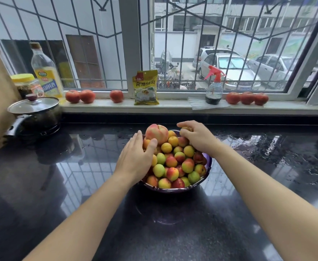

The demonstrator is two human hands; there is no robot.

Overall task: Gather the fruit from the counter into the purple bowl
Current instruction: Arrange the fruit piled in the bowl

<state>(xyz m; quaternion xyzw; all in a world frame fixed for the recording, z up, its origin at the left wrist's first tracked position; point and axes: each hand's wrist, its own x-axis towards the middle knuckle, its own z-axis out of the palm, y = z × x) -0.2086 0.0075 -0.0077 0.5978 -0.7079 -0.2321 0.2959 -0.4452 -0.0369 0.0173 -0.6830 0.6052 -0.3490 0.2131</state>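
On the far left of the dark glossy table [41, 185] stands a lidded pot [35, 114], with a yellow-capped jar [25, 84] and an oil bottle [46, 72] behind it. Along the windowsill [173, 106] lie two tomatoes [80, 96], then a single one [116, 96], a yellow packet [146, 87], a spray bottle [214, 85] and three more tomatoes [247, 98]. In the middle of the table sits the purple bowl [173, 189], heaped with small yellow, green and red fruit [173, 162] and topped at its far side by a large peach [156, 134]. The left hand [135, 159] lies flat over the bowl's left side, fingers straight and thumb touching the peach, gripping nothing. The right hand [196, 137] reaches over the far right rim, its fingers curled round a small yellow fruit [185, 131]. Water drops glisten on the table to the right of the bowl.
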